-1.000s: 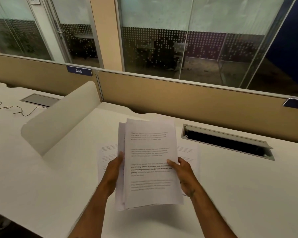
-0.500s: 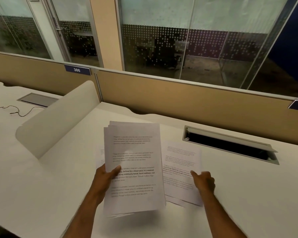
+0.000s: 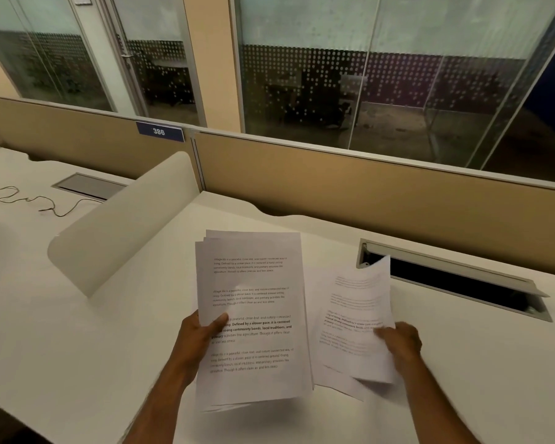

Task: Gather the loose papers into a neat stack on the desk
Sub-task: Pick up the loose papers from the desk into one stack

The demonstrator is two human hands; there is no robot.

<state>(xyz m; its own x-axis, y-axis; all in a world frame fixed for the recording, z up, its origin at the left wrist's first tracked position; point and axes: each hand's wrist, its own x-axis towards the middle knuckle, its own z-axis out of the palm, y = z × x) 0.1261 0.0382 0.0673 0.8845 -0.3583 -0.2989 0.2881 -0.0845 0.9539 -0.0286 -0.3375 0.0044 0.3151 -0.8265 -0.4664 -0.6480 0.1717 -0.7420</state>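
White desk [image 3: 77, 347] wide, bare left and right of papers; tan partition [image 3: 382, 200] bounds far edge, cable slot [image 3: 455, 280] open at right rear. Stack [image 3: 253, 318] held above desk centre, edges uneven, corners fanned at top left. Left hand [image 3: 202, 338] closed on stack's left edge, thumb on top. Sheet [image 3: 356, 318] lifted just right of stack, top corner curled up. Right hand [image 3: 401, 341] pinches sheet's right edge. More sheets [image 3: 340, 384] flat beneath.

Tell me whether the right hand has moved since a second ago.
Yes. The right hand left the held stack and swung right toward the cable tray, now lifting a loose sheet.
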